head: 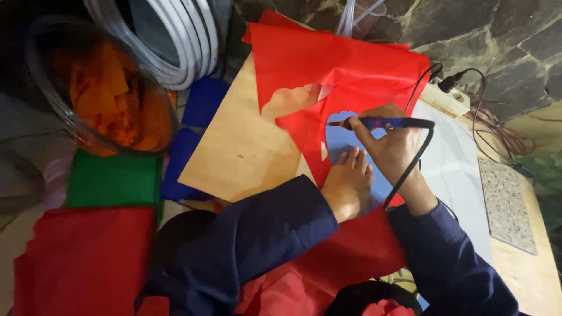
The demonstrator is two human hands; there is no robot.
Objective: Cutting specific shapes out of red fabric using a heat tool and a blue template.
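Right hand (393, 143): fingers closed around a blue pen-shaped corded tool (386, 123), held level, tip pointing left at the cut edge of the red fabric sheet (351, 70); black cord (410, 169) loops down past the wrist.
Left hand (348, 184): flat, fingers together, pressing on a light blue template (339, 143) that lies within the cut-out of the red fabric.
Support: pale wooden board (246, 146) under the fabric, with a curved opening in the red sheet showing the board.
Surroundings: clear bowl (52, 111) of orange pieces at upper left; green fabric (114, 178) below it; dark blue pieces (202, 102) beside the board; more red fabric (82, 257) at lower left; white plug block (448, 99) and speckled stone slab (506, 205) at right.
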